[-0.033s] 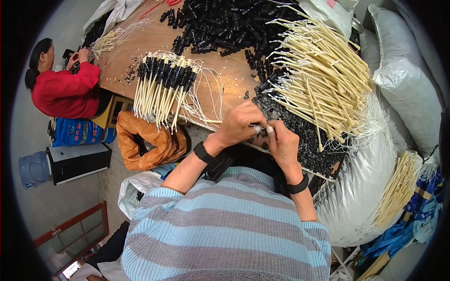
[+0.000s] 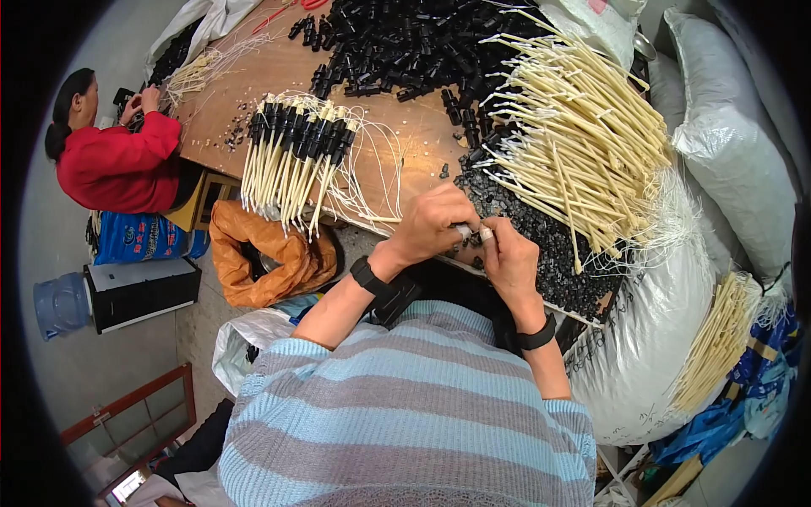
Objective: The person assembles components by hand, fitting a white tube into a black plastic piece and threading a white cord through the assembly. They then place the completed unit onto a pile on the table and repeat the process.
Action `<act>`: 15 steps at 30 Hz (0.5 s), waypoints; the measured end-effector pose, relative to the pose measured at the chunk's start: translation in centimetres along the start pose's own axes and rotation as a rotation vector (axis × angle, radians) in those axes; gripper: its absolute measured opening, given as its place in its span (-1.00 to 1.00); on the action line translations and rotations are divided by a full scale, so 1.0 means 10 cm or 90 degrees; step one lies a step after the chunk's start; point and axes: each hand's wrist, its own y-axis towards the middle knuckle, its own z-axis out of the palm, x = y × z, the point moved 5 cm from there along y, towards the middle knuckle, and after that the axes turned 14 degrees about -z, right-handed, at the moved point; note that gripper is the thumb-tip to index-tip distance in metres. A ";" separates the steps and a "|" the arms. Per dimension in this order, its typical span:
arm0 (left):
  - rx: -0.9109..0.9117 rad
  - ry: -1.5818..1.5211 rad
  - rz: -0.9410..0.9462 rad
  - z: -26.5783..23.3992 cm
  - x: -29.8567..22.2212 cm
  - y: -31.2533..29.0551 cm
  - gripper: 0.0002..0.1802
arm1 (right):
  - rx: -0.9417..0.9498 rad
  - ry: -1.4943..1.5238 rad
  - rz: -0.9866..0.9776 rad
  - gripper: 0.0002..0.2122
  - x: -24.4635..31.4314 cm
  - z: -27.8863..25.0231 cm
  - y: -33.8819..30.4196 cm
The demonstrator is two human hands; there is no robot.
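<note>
Small dark piece (image 2: 475, 239), exact kind too small to tell, at the meeting fingertips of both hands, over the near edge of the bench (image 2: 218, 97). Left hand (image 2: 433, 221): fingers curled inward, thumb and forefinger closed in a pinch on the piece; black band at wrist. Right hand (image 2: 511, 258): half-curled, thumb and forefinger pinched on the same piece from the opposite side; pale wrap around one digit; black band at wrist. Just beside and beyond the right hand: spread of small black bits (image 2: 553, 266), along the bench edge. Left of the left hand: row of cream tubes with black fittings (image 2: 297, 139), packed side by side, overhanging the edge, white wires trailing to the right. At far side of bench: heap of loose black fittings (image 2: 397, 42). To the right: large stack of cream tubes (image 2: 583, 139), thin pale wires at near ends. Further right: bulging white sack (image 2: 646, 359). On floor at left: orange sack (image 2: 232, 253), mouth open. Beyond, at far left: co-worker in red (image 2: 118, 169), hands at bench; blue water jug (image 2: 61, 308) beside black cabinet (image 2: 144, 297).
</note>
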 end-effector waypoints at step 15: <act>-0.098 0.249 0.006 -0.31 0.48 0.40 -0.56 | -0.061 0.095 0.193 -0.88 -0.23 -0.08 -0.16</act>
